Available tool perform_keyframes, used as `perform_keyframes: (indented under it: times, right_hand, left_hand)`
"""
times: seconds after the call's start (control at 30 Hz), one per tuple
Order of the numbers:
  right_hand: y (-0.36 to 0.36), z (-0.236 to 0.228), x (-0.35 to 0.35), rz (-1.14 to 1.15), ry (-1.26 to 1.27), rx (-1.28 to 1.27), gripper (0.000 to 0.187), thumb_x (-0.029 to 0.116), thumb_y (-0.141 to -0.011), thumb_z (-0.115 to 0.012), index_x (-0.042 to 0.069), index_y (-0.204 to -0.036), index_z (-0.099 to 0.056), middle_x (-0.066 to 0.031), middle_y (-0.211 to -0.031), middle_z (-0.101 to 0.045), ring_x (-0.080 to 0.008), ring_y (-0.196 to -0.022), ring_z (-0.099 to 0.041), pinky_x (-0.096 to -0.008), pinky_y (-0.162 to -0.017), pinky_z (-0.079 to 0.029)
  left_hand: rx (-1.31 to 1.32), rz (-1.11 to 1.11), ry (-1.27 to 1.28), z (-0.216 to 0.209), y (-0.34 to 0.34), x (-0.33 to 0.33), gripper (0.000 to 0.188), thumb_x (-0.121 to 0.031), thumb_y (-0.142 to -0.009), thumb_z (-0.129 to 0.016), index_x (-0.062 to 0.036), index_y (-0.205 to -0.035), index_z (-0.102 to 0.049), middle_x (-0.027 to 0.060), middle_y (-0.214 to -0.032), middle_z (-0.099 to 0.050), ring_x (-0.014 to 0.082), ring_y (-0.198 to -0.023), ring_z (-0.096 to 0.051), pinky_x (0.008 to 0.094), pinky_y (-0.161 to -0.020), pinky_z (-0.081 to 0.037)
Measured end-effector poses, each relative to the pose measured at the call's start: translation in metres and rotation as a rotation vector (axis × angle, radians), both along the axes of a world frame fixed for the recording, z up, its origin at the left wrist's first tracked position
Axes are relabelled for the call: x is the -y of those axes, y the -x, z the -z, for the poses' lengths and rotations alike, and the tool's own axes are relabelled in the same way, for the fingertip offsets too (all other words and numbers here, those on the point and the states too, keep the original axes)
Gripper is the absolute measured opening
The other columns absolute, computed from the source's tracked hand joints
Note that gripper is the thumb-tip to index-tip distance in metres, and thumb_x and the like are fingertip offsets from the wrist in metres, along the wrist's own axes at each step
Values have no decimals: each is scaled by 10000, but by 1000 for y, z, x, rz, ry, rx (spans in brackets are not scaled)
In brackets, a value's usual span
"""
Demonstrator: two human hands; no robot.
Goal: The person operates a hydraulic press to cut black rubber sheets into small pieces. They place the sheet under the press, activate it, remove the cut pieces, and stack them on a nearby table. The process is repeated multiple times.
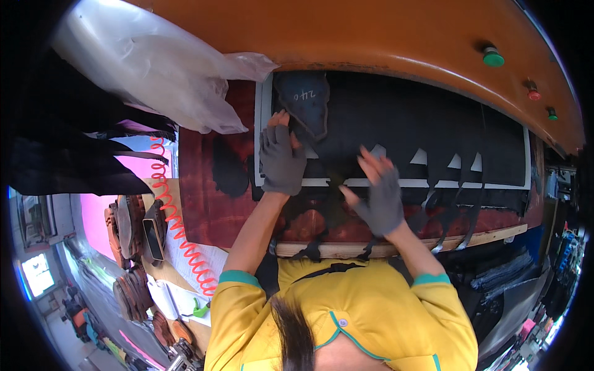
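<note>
A dark, irregularly shaped cutting die [303,102] with chalk marks lies at the far left end of a black sheet [396,117]. My left hand [283,157], in a grey fingerless glove, rests beside the die's left edge, fingers stretched out and touching or close to it. Gloved the same way, my right hand [378,195] is over the sheet's near edge with fingers and thumb apart, holding nothing visible. Between the hands, a dark strip is blurred. Cut gaps and thin black strips [427,210] run along the near edge, showing the white board [396,183] underneath.
An orange machine body [371,37] with green and red buttons [493,57] spans the far side. Clear plastic sheeting [154,68] hangs at far left. A red coiled hose [176,226], brown shaped pieces [129,226] and papers [167,300] are left. A wooden rail [495,237] edges the red surface [210,213].
</note>
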State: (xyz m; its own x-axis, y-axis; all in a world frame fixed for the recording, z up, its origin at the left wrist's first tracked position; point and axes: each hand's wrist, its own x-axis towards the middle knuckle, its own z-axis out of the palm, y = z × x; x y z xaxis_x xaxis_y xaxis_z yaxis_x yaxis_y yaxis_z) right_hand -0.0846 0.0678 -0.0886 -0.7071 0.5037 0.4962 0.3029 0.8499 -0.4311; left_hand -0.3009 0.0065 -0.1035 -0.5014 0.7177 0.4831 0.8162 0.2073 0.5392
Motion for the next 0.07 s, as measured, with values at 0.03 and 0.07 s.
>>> perform_keyframes:
  times: [0.03, 0.07]
  right_hand:
    - [-21, -3, 16, 7, -33, -54, 707, 327, -774, -759, 51, -1341, -439, -179, -1367, -498, -319, -1226, -506, -513, -1090, -341]
    - [-27, 4, 18, 10, 7, -10, 707, 327, -774, -759, 51, -1341, -439, -179, -1367, -498, -319, -1226, -506, -513, -1090, -341]
  left_hand:
    - [-14, 7, 14, 1, 3, 0, 461, -6, -847, -537, -19, -1303, -470, 224, -1286, -525, 419, -1167, -509, 461, -980, -422]
    - [-31, 22, 19, 1, 5, 1, 470, -9, -833, -554, -18, -1295, -469, 220, -1293, -522, 412, -1148, -516, 467, -980, -418]
